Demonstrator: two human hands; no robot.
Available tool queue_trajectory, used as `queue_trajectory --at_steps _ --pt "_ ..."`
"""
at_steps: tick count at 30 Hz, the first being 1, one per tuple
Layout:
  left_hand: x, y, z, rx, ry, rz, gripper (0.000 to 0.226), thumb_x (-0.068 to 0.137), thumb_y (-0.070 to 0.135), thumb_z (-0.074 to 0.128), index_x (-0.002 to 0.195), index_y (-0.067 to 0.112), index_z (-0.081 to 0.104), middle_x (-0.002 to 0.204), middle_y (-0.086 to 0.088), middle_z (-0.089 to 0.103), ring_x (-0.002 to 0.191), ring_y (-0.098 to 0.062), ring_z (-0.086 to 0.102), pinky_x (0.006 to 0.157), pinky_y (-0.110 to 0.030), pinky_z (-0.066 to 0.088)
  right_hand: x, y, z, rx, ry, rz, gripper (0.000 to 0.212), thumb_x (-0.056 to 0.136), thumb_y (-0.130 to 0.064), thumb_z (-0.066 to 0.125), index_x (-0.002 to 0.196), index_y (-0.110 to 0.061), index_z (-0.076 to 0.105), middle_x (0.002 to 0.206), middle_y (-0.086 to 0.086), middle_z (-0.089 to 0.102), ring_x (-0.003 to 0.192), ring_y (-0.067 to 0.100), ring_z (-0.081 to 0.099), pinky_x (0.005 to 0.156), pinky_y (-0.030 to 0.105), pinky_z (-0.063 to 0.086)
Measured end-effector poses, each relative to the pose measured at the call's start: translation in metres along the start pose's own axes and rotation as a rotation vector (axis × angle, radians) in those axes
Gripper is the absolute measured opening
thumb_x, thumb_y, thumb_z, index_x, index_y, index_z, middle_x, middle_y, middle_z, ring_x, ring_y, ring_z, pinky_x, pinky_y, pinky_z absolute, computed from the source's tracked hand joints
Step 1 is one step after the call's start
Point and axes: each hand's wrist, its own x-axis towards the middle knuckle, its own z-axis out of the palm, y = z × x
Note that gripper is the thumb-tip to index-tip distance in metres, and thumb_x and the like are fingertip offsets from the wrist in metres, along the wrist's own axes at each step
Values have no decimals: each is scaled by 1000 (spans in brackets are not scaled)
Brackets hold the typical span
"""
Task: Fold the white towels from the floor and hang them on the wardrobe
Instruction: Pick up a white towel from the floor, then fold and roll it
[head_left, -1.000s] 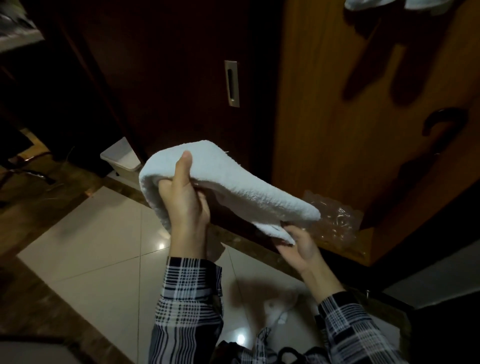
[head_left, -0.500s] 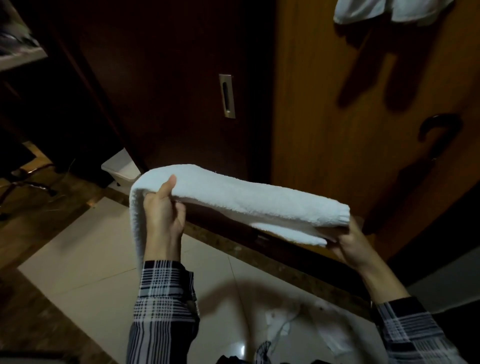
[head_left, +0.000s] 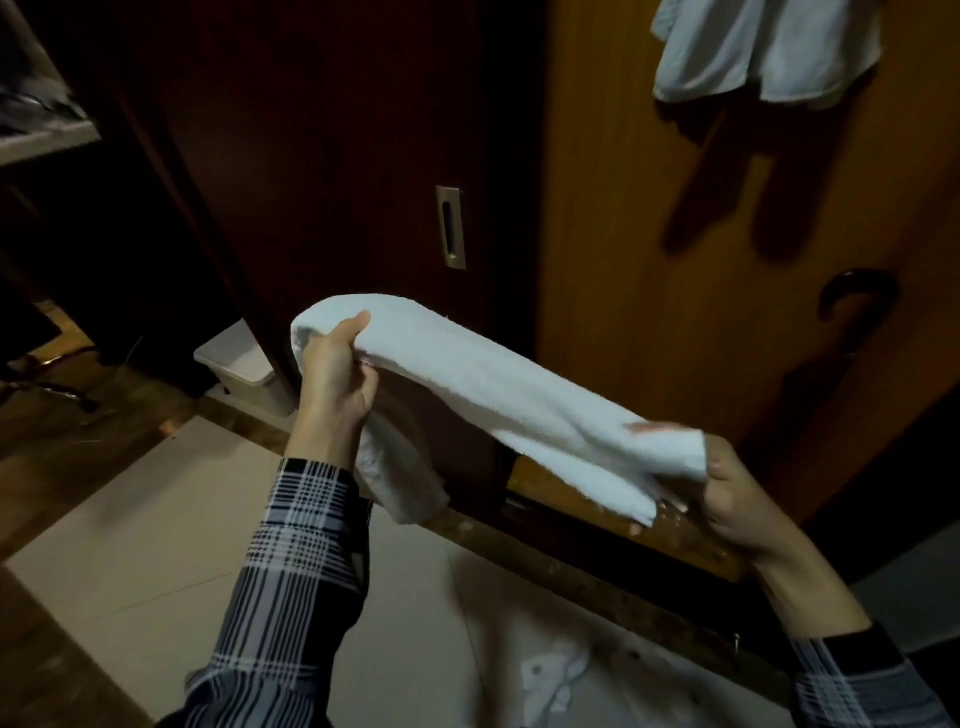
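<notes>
A folded white towel (head_left: 498, 395) stretches in the air between both hands, in front of the wardrobe. My left hand (head_left: 337, 374) grips its upper left end, thumb on top, and a short flap hangs below that hand. My right hand (head_left: 737, 499) grips the lower right end. Another white towel (head_left: 763, 47) hangs on the orange-brown wardrobe door (head_left: 675, 260) at the top right. The dark sliding wardrobe door (head_left: 332, 156) with a metal recessed handle (head_left: 451, 227) stands behind the held towel.
A small white bin (head_left: 244, 366) sits on the floor at the foot of the dark door. White cloth (head_left: 561, 675) lies on the pale floor tiles below my arms. A dark curved handle (head_left: 852, 301) sticks out of the orange door at right. Shelves stand at far left.
The towel has been pulled out longer between my hands and its right end has dropped lower. The view has tilted up, showing more of the hanging towel.
</notes>
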Motion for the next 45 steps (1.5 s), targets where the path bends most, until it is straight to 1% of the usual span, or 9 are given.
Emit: queue_trajectory --at_steps 4,10,13,19,24,28,31,37,45 --pt "6 2 12 24 -54 -19 8 94 3 52 99 -1 57 105 -15 65 85 -16 67 71 -21 58 0 -7 -10 -148 -5 -62 34 76 -13 57 87 -41 73 92 -17 69 85 5 66 76 17 51" --pt "5 -1 29 239 -129 69 30 79 18 75 104 7 61 89 -2 74 87 -16 71 76 -33 57 -3 13 -10 -163 61 94 37 68 -69 65 64 -32 70 72 -8 65 72 5 60 72 19 45" --pt "-1 -7 38 454 -167 155 59 66 25 85 116 9 56 104 -3 70 100 -20 67 87 -42 54 4 30 -12 -181 25 377 38 77 -40 75 50 -24 55 50 -8 48 50 0 45 60 23 34" --pt "-7 -29 62 648 -244 398 44 75 18 80 108 3 57 102 -9 68 97 -19 66 83 -33 55 27 29 -1 -423 126 620 27 92 -27 61 68 -14 60 64 -2 60 60 10 55 61 22 44" --pt "-9 -48 79 736 -223 481 43 74 28 81 70 16 40 61 2 45 54 -10 48 48 -21 39 51 0 74 87 -205 767 49 99 -50 16 109 -22 55 99 1 62 102 18 59 81 24 50" --pt "-12 -54 85 752 -238 449 47 71 32 82 71 12 40 59 -9 42 54 -17 42 46 -29 37 80 -33 80 120 301 431 29 100 -31 41 90 -13 61 78 5 62 62 13 61 49 21 45" --pt "-19 -54 84 676 -306 420 46 73 31 80 89 -5 57 82 -24 66 75 -27 67 67 -46 55 103 -47 32 -160 615 124 23 89 -21 64 111 -12 60 93 -3 63 82 6 58 71 21 48" --pt "-38 -71 90 526 -492 328 16 94 20 57 107 10 59 100 -5 70 93 -12 69 79 -28 56 132 -42 -1 -154 11 432 42 71 -38 77 105 -17 63 91 -3 73 78 6 69 67 18 52" --pt "-20 -77 62 776 -585 180 45 89 44 56 75 1 58 73 -13 60 71 -16 60 69 -27 45 141 -62 -24 -701 -40 483 33 67 -30 85 87 -8 71 73 -3 68 65 12 63 57 27 46"
